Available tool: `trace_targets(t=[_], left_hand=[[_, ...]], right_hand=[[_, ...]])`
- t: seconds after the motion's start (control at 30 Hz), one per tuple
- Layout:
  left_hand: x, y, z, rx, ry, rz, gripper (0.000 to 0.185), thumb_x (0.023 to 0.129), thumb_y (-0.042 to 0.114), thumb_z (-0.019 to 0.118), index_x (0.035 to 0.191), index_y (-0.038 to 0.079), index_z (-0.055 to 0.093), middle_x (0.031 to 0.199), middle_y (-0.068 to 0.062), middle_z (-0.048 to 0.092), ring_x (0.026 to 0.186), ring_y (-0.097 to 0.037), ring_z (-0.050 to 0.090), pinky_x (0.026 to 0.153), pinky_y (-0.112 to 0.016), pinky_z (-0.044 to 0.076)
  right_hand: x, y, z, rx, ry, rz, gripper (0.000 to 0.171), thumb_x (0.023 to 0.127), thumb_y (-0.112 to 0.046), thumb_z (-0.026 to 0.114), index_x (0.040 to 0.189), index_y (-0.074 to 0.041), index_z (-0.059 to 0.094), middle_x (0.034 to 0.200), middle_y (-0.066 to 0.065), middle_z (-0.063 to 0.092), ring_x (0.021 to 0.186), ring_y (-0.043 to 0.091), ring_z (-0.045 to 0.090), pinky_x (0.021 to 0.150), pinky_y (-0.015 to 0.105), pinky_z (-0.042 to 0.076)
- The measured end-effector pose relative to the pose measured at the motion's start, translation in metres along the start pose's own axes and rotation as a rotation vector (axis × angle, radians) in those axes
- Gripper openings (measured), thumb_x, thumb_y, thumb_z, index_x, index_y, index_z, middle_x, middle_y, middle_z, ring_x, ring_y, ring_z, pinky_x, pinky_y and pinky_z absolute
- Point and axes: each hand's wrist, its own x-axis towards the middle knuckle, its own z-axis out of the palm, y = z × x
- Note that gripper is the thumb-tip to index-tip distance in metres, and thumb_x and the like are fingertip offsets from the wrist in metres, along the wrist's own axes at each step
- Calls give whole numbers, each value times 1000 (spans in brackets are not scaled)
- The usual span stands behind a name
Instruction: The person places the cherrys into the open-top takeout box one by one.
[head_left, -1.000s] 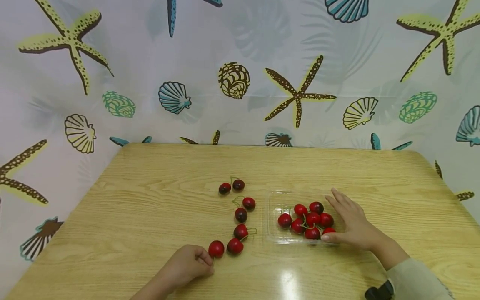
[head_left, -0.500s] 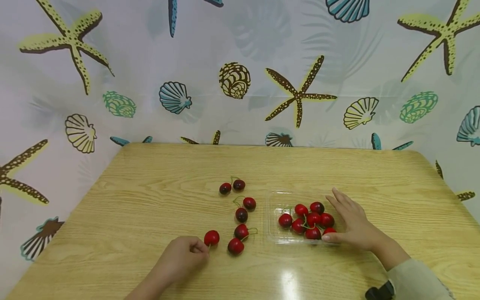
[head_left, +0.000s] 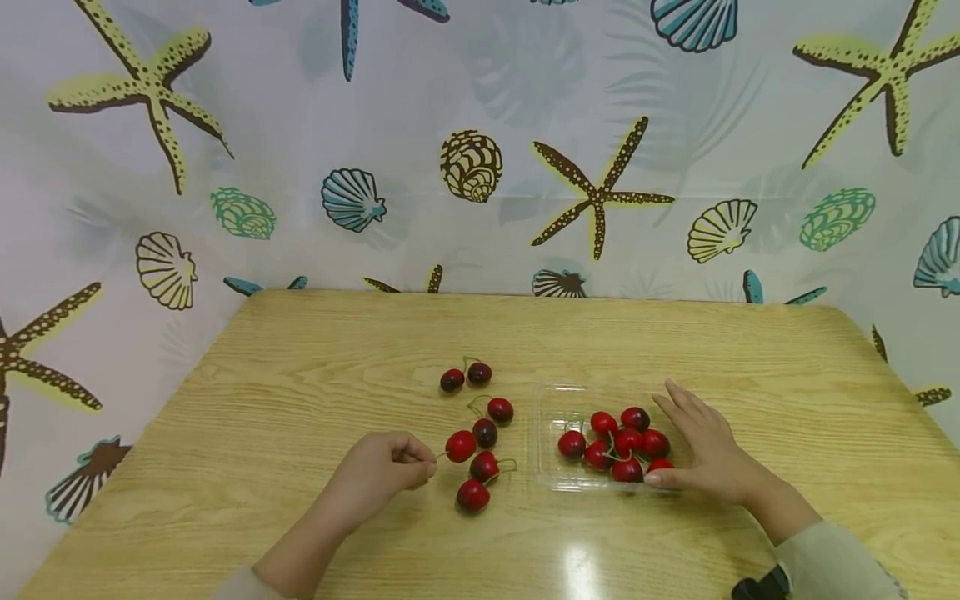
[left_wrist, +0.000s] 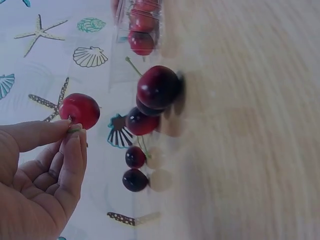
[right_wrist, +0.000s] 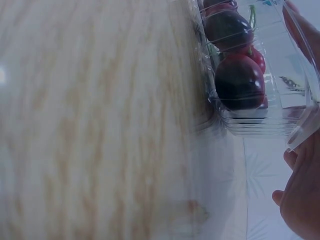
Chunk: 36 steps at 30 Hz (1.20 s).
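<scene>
Just off the worktop, the left hand pinches the stem of a red cherry between thumb and forefinger, fingers curled together. Five more loose cherries lie beside and beyond those fingers. Further right, the right hand rests with straight, spread fingers against the clear tray, which holds seven cherries.

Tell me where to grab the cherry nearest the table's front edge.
Pinch the front cherry across its round body from above: no stem shows to hold. Come from the left, where bare table lies; another cherry sits close behind it.
</scene>
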Motion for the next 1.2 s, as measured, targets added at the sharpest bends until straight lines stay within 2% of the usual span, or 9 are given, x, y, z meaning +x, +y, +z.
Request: trace_targets(t=[0.23,0.47,0.9,1.03,1.2], left_hand=[[12,16,5,-21,-53,68,9,79,14,62,84,6,62,73,-1,58,68,-13,53,59,-29,44],[27,29,18,-19,-90,98,6,79,13,62,80,8,63,70,1,58,67,-12,55,62,-29,47],[47,52,43,-37,-223,197,3,78,6,62,78,3,62,69,-1,57,67,-15,56,63,-30,49],[53,59,52,-32,-268,195,3,79,5,61,78,2,61,70,-2,58,68,-14,57,65,-30,50],[61,67,63,18,-292,178,5,78,8,62,75,5,62,68,0,58,65,-10,56,63,-28,49]], right_hand=[[-1,0,-1,4,-2,1,90,67,-43,68,132,2,25,138,23,11,124,40,9,90,63,8],[-1,0,-1,7,-10,5,90,68,-43,68,133,2,25,139,22,10,124,39,7,90,64,7],[-2,1,-1,7,-8,10,91,67,-43,69,132,2,25,140,21,10,125,39,7,91,63,7],[-2,1,-1,5,-8,9,91,67,-43,69,132,2,25,140,20,10,125,38,7,91,63,7],[-1,2,-1,0,-9,6,91,67,-44,68,133,2,25,140,20,10,125,38,7,91,63,7]])
